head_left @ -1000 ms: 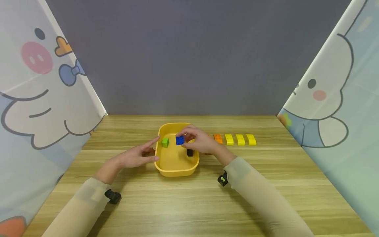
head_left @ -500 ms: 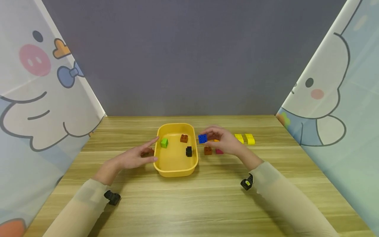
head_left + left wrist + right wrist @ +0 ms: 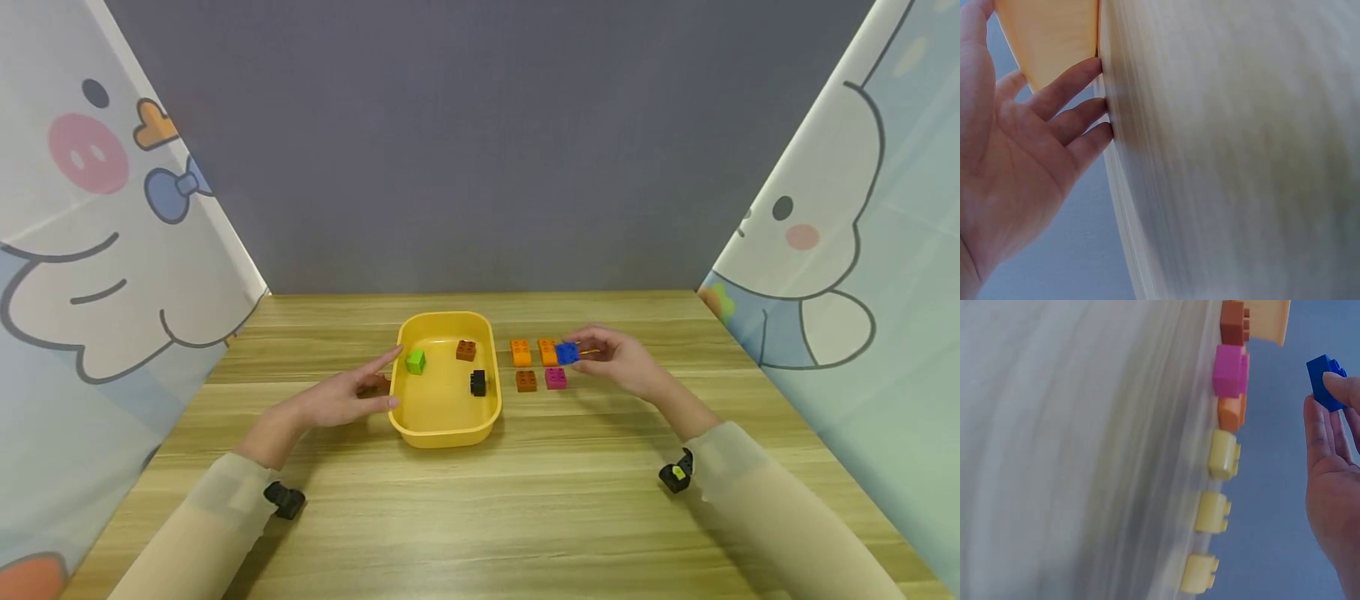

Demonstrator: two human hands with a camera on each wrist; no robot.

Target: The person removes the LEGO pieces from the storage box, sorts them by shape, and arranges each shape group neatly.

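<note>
Between its thumb and fingers, my right hand [image 3: 626, 364] pinches a blue toy building brick [image 3: 567, 353] above the table. In the right wrist view the blue brick [image 3: 1325, 381] is clear of the tabletop. Below it lie two orange bricks [image 3: 521, 352], a brown brick [image 3: 526, 381] and a magenta brick [image 3: 556, 378]. My left hand [image 3: 341, 400] rests against the left side of a yellow bin [image 3: 445, 440], fingers extended. The bin holds a green brick [image 3: 416, 362], another brown brick [image 3: 466, 350] and a black brick [image 3: 478, 383].
Three yellow bricks [image 3: 1212, 512] continue the row in the right wrist view; my right hand mostly hides them from the head view. The wooden table [image 3: 480, 517] ends at a dark grey back panel [image 3: 480, 150]. Cartoon-printed sheets stand at both sides.
My right hand has carried the blue brick rightward, from over the bin to over the row on the table. The left hand has stayed at the bin.
</note>
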